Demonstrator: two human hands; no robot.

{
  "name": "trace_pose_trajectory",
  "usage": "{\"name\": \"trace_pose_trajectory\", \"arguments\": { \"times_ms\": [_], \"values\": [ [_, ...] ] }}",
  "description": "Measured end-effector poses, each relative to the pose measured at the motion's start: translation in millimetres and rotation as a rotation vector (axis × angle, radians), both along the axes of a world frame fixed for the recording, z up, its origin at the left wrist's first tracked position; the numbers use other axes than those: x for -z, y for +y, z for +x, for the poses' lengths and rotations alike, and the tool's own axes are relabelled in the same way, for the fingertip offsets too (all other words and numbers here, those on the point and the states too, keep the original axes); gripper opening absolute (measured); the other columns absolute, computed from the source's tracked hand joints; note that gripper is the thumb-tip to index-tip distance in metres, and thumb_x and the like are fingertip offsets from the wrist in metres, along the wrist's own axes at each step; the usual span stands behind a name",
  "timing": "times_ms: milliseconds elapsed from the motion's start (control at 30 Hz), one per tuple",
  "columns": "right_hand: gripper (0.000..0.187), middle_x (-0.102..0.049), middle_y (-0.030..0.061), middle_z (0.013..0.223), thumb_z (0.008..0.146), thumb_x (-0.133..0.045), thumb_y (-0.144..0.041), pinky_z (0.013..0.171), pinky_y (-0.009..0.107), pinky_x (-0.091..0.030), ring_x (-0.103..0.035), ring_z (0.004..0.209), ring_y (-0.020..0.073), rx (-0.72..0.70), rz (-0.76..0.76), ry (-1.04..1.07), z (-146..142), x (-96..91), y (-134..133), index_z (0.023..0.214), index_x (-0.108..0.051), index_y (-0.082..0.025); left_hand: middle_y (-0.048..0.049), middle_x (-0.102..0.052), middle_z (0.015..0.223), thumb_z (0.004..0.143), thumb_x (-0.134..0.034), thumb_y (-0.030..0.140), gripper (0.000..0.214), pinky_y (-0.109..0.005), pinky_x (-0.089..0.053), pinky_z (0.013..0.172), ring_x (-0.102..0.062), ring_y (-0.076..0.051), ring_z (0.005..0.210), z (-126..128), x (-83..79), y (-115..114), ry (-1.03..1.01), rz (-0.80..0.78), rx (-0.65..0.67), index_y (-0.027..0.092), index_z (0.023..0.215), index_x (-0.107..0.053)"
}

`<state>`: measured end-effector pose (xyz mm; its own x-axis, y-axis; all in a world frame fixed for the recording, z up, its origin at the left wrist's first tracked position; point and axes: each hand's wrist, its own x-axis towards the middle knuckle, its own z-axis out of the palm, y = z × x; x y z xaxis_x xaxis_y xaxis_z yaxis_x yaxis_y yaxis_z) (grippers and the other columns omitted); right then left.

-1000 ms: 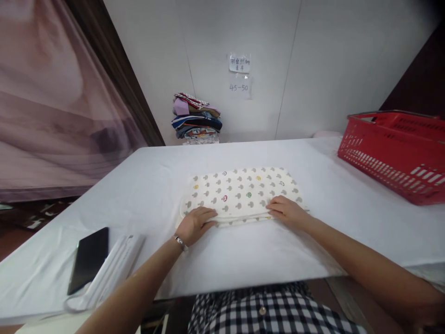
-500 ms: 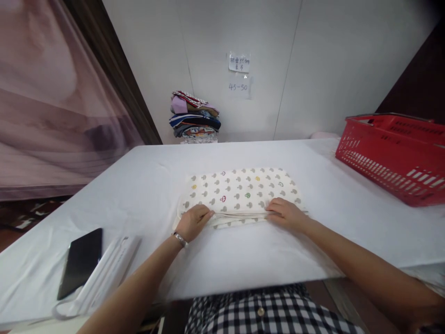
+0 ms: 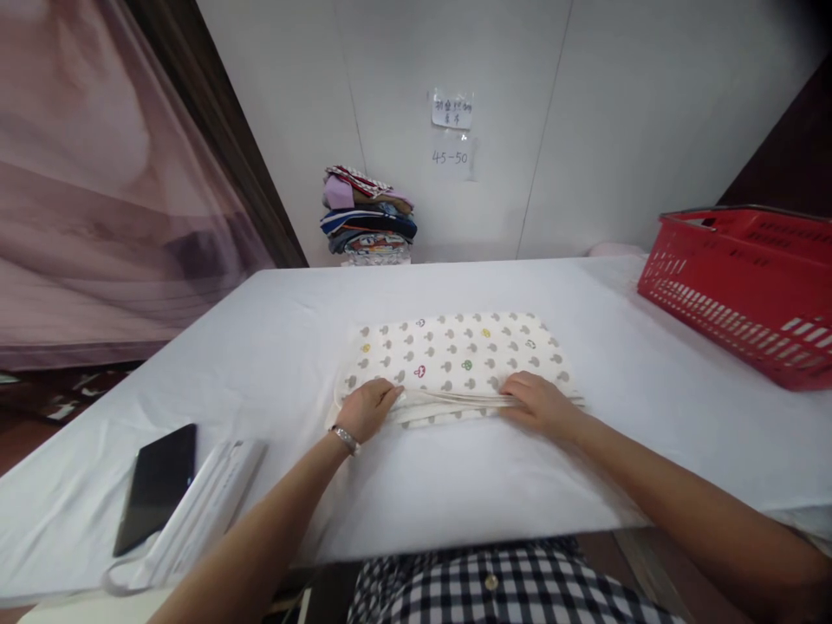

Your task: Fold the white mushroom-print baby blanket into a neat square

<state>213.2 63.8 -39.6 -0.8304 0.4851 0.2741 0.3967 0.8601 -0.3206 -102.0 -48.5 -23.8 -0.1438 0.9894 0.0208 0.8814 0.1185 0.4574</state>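
Observation:
A folded cream cloth (image 3: 448, 351) printed with grey and a few coloured mushrooms lies flat on the white-covered table (image 3: 481, 494). Its layered near edge faces me. My left hand (image 3: 369, 409) pinches that edge close to the left corner, thumb on top. Toward the right end, my right hand (image 3: 536, 403) grips the same edge, with its fingers over the upper layer. Between the hands the upper layers sit slightly raised, and another printed layer shows beneath. Fingertips under the cloth are hidden.
A black phone (image 3: 156, 490) and a white object with a strap (image 3: 208, 511) lie at the left front. Right of the cloth stands a red plastic basket (image 3: 741, 295). Folded fabrics (image 3: 369, 217) are stacked beyond the far edge, near paper signs (image 3: 451, 134) on the wall.
The cloth's near edge is slightly more lifted and parted between my hands. Both hands keep their grip in nearly the same places. The whole view has shifted a little.

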Motion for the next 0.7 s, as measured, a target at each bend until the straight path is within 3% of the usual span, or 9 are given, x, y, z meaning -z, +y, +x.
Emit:
{"name": "trace_pose_trajectory", "arguments": {
  "times_ms": [133, 300, 433, 533, 600, 700],
  "values": [
    [0.018, -0.059, 0.0064, 0.092, 0.088, -0.045, -0.029, 0.073, 0.032, -0.043, -0.053, 0.085, 0.0182, -0.004, 0.032, 0.022, 1, 2.1, 0, 0.094, -0.059, -0.019, 0.0013, -0.053, 0.067, 0.087, -0.032, 0.043, 0.038, -0.026, -0.033, 0.060, -0.050, -0.013, 0.066, -1, 1.4, 1, 0.020, -0.008, -0.022, 0.019, 0.060, -0.043],
    [0.020, -0.059, 0.0046, 0.088, 0.091, -0.039, -0.025, 0.072, 0.030, -0.044, -0.053, 0.083, 0.0165, 0.019, -0.042, 0.069, 0, -0.7, 2, 0.087, -0.059, -0.021, 0.0016, -0.054, 0.066, 0.087, -0.033, 0.044, 0.039, -0.025, -0.036, 0.058, -0.051, -0.013, 0.064, -3, 2.6, 0, 0.047, 0.029, -0.008, 0.019, 0.061, -0.046],
    [0.022, -0.058, 0.0040, 0.087, 0.092, -0.035, -0.026, 0.070, 0.030, -0.045, -0.053, 0.080, 0.0158, 0.095, -0.043, 0.094, -1, -0.3, 0, 0.088, -0.057, -0.021, -0.0003, -0.061, 0.081, 0.088, -0.038, 0.038, 0.026, -0.026, -0.044, 0.069, -0.057, -0.013, 0.075, -5, 8.3, -5, 0.016, 0.220, 0.133, 0.021, 0.080, -0.057],
    [0.023, -0.057, 0.0055, 0.090, 0.092, -0.033, -0.022, 0.070, 0.030, -0.045, -0.053, 0.080, 0.0166, 0.119, 0.062, 0.098, -1, 3.8, -1, 0.096, -0.056, -0.021, -0.0048, -0.061, 0.100, 0.087, -0.042, 0.028, 0.020, -0.028, -0.047, 0.078, -0.058, -0.015, 0.090, -5, 15.9, -11, 0.091, 0.424, 0.269, 0.021, 0.101, -0.056],
    [0.024, -0.057, 0.0068, 0.091, 0.091, -0.033, -0.018, 0.069, 0.030, -0.045, -0.052, 0.080, 0.0169, 0.077, 0.151, 0.076, 0, 7.0, 0, 0.098, -0.056, -0.020, -0.0077, -0.059, 0.109, 0.087, -0.039, 0.018, 0.021, -0.029, -0.048, 0.080, -0.057, -0.015, 0.095, -2, 20.9, -15, 0.176, 0.521, 0.335, 0.019, 0.100, -0.056],
    [0.025, -0.054, 0.0073, 0.090, 0.086, -0.034, -0.011, 0.065, 0.027, -0.042, -0.049, 0.076, 0.0157, -0.002, 0.252, 0.037, 3, 10.2, 1, 0.091, -0.058, -0.019, -0.0076, -0.059, 0.111, 0.084, -0.035, 0.009, 0.027, -0.028, -0.049, 0.077, -0.058, -0.015, 0.094, 3, 26.3, -19, 0.316, 0.571, 0.401, 0.019, 0.084, -0.059]
  ]
}}
